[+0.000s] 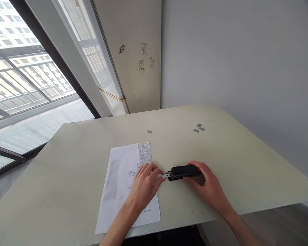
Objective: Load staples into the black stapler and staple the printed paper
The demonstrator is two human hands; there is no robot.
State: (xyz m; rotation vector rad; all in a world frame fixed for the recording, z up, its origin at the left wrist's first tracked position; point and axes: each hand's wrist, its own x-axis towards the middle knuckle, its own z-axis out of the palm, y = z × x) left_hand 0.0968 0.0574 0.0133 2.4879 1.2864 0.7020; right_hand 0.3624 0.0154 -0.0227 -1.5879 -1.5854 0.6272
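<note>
A black stapler [182, 171] lies on its length above the table, with my right hand [207, 186] closed around its right end, thumb on the near side and fingers on the far side. A small metal piece [166, 175] with a pale end sticks out of the stapler's left end. My left hand [146, 182] pinches that pale end between thumb and fingers; whether the piece is part of the stapler I cannot tell. Under my left hand and wrist lie printed paper sheets [115, 205], partly covered by them.
Three short staple strips [196, 130] lie close together toward the far right of the pale table [236, 164]. Another staple strip [149, 132] lies beyond the paper. A grey wall [241, 54] borders the table's right side; a window [28, 68] is on the left.
</note>
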